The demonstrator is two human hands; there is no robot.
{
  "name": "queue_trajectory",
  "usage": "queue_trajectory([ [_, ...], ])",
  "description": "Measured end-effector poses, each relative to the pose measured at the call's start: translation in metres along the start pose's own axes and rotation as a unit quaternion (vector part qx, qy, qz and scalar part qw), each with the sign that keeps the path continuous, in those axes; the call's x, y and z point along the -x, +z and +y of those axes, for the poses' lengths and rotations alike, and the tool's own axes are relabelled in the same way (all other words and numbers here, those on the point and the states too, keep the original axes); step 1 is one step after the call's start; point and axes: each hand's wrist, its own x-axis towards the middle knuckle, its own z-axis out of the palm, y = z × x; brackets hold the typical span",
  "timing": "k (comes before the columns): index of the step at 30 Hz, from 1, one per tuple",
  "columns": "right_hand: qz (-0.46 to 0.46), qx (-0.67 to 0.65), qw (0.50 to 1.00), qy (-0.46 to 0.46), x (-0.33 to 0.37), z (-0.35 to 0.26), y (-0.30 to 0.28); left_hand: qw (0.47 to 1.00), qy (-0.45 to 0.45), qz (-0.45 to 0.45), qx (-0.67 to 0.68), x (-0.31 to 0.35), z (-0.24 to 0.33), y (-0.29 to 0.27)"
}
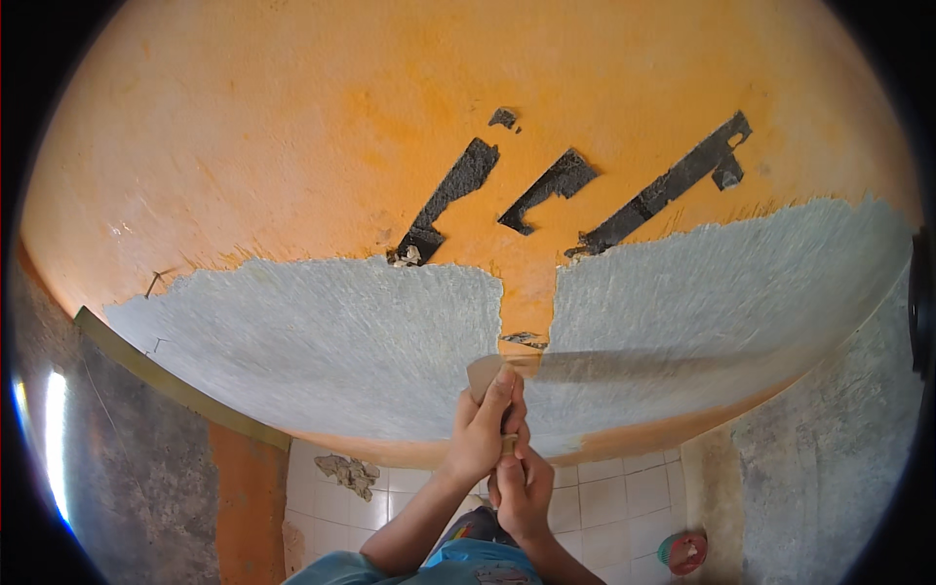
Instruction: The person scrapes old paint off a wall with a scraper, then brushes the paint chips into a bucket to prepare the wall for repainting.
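In front of me is a wall with orange paint [292,146] above and a rough grey scraped area [361,331] below. A narrow orange strip [527,302] runs down through the grey. My left hand [478,434] is closed around the upper part of a scraper [481,374], thumb pointing up, with its flat blade at the lower end of that strip. Lower down, my right hand [525,492] is closed around the scraper's handle [509,445]. Fingers cover much of the handle. A small loosened paint flake [524,340] sits just above the blade.
Black torn strips [453,195] slant across the orange paint. Grey debris [348,475] lies on the white tiled floor [604,502] at the wall's foot. To the lower right stands a round red and green container [682,553]. Dark grey walls flank both sides.
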Motion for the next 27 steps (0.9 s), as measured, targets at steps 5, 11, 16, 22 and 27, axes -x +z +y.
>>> queue_trajectory([
  [5,0.016,0.001,1.000,0.014,-0.002,0.000,-0.001,0.996,-0.050,0.019,-0.078,-0.002,0.002,0.004],
  [11,0.001,-0.023,0.999,0.030,0.001,-0.002,-0.002,0.999,-0.025,-0.011,-0.044,0.000,0.004,0.000],
  [16,-0.004,-0.047,0.999,0.020,0.000,-0.009,0.002,0.999,-0.032,-0.008,-0.040,0.000,0.006,0.003],
  [22,0.000,-0.017,1.000,0.023,-0.002,-0.011,0.000,0.999,-0.004,-0.019,-0.027,0.000,0.011,0.005],
  [27,-0.006,-0.009,0.999,0.046,0.000,-0.012,0.003,0.998,-0.038,0.013,-0.051,0.002,0.013,0.006],
])
